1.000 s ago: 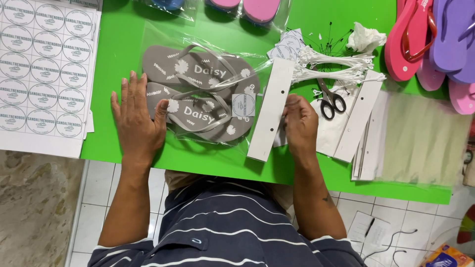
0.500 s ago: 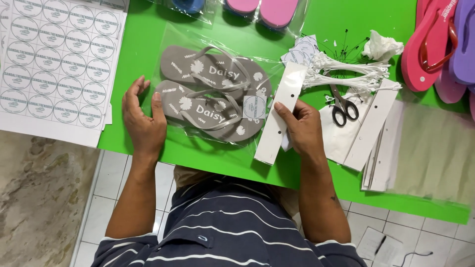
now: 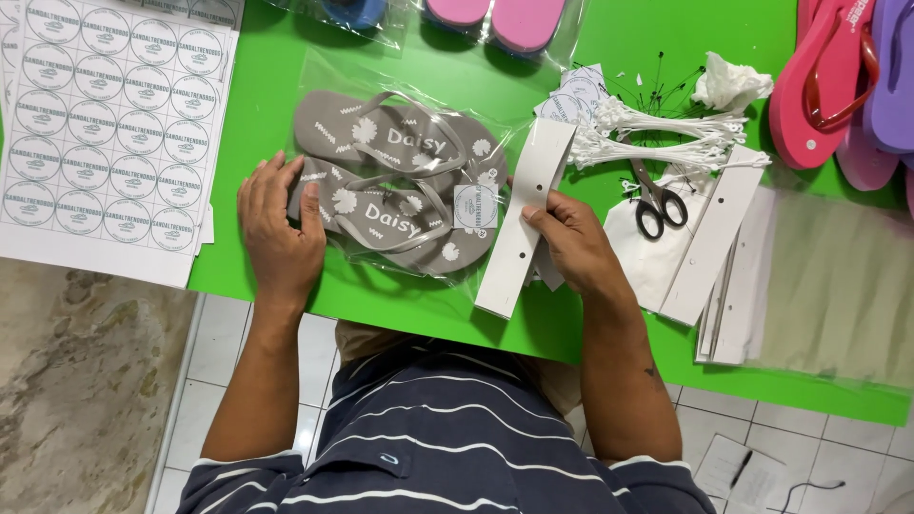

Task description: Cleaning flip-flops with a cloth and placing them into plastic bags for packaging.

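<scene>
Seated at a bright green table (image 3: 267, 105), looking straight down. Left hand (image 3: 276, 233) laid flat, fingers spread and curled over the heel end of a pair of grey flip-flops (image 3: 400, 186) sealed in a clear plastic bag (image 3: 328, 71), thumb pressing on top; holding the pack down rather than pinching it. Right hand (image 3: 576, 243) at three o'clock of the pack, thumb and fingers pinched on a long white card strip (image 3: 528, 214) that leans across the bag's open end. Pack lying near the table's centre, toes toward three o'clock, one sandal overlapping the other. Judged light and springy: foam soles that bend but recover, straps soft, the film slick and crinkly, likely to slide on the smooth table unless pinned. Best held at the heel end through the plastic or along the bag's edge, not by the straps. Card strip stiff yet thin, easy to crease, best pinched along its long edges. At nine o'clock of the pack, a sheet of round stickers (image 3: 105, 124). At two o'clock, a bundle of white tag strings (image 3: 657, 133) and black-handled scissors (image 3: 657, 205); beyond, a stack of more white card strips (image 3: 714, 238) and a pile of clear bags (image 3: 838, 286). At twelve o'clock, pink bagged sandals (image 3: 495, 14); at far one o'clock, loose pink and purple sandals (image 3: 847, 76).
</scene>
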